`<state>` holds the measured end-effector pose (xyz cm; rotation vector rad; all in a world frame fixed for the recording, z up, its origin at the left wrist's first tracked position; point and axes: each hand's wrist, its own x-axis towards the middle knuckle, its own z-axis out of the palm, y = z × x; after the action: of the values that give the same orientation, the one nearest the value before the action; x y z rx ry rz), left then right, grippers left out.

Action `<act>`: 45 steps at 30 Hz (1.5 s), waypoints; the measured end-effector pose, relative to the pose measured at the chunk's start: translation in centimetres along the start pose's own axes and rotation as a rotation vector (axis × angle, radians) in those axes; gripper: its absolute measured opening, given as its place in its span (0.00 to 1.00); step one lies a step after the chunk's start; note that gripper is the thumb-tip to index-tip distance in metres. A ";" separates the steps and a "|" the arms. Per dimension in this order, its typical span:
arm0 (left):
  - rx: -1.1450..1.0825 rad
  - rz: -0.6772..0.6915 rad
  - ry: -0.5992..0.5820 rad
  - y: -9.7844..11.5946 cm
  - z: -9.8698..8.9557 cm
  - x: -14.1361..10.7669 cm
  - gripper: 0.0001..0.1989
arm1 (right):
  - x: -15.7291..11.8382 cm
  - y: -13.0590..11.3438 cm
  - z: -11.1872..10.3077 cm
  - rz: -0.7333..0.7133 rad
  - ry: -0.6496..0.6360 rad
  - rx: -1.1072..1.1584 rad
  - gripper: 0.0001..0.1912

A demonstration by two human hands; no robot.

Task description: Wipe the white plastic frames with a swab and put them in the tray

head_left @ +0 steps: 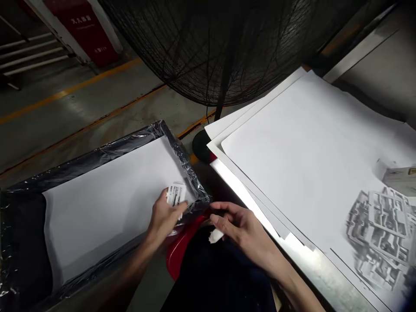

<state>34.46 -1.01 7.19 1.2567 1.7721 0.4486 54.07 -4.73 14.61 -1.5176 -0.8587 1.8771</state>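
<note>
My left hand (164, 216) is closed on a small white slotted part (176, 193), gripped between thumb and fingers. It is over the right end of a tray (24, 247) wrapped in dark, shiny plastic film, with a white paper sheet (107, 203) lying inside. Just past the tray's corner, my right hand (240, 227) has its fingers curled around a short white piece (215, 236) with a ragged end; its kind is unclear. On the table to the right lies a heap of flat white openwork parts (385, 234), somewhat blurred.
Large white sheets (292, 151) cover the metal-edged table (312, 255), with a small pale box (401, 180) at its right. A big fan with a black wire guard (208, 52) stands ahead. Part of a red stool (177, 255) shows below the tray. A red box (87, 30) stands far left.
</note>
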 end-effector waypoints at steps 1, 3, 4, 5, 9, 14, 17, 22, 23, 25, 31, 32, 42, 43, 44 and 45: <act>0.025 -0.031 0.024 -0.9 -0.2 1.3 0.20 | -0.1 0.2 -0.2 0.014 0.009 -0.001 0.23; 0.084 -0.071 0.049 -2.4 -0.4 3.5 0.19 | -0.5 0.6 -0.7 0.050 0.025 -0.013 0.22; 0.119 -0.082 0.053 -2.9 -0.3 4.4 0.20 | -0.7 0.8 -1.0 0.067 0.039 -0.017 0.22; 0.156 -0.085 0.052 -3.1 -0.2 5.1 0.21 | -1.0 1.0 -1.2 0.087 0.056 -0.020 0.22; 0.277 0.011 -0.035 -2.7 0.0 6.4 0.25 | -1.8 1.8 -1.9 0.195 0.143 0.010 0.25; 0.378 0.164 -0.258 -2.3 -1.6 7.1 0.27 | -2.3 2.9 -1.6 0.221 0.298 0.046 0.28; 0.454 0.182 -0.224 -2.5 -3.2 8.6 0.29 | -2.3 3.4 -1.1 0.254 0.317 0.069 0.29; 0.511 0.301 -0.278 -0.8 -5.2 11.1 0.33 | -2.2 4.0 -0.6 0.274 0.354 0.111 0.29; 0.510 0.329 -0.351 -0.3 -5.1 11.2 0.33 | -2.1 4.1 -0.5 0.273 0.354 0.115 0.29; 0.497 0.374 -0.523 0.5 -4.5 11.0 0.33 | -2.2 4.3 -0.4 0.267 0.345 0.116 0.29; 0.385 0.346 -0.951 0.9 -2.7 9.7 0.27 | -2.6 4.4 0.1 0.283 0.359 0.132 0.28; 0.364 0.335 -0.983 0.9 -2.7 9.6 0.27 | -2.7 4.4 0.2 0.283 0.369 0.134 0.28; 0.380 0.327 -1.298 0.8 -2.5 10.6 0.28 | -2.4 4.8 0.9 0.298 0.382 0.084 0.27; 0.422 0.372 -1.303 0.8 -2.3 10.8 0.29 | -2.4 5.0 1.0 0.300 0.376 0.076 0.27; 0.476 0.429 -1.303 0.9 -2.1 11.0 0.28 | -2.4 5.3 1.1 0.302 0.376 0.070 0.27; 0.540 0.493 -1.303 1.1 -1.8 11.2 0.27 | -2.4 5.5 1.3 0.305 0.379 0.067 0.27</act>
<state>32.60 9.75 3.86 1.7474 0.4463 -0.5678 53.08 -10.18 11.98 -1.9632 -0.4054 1.7110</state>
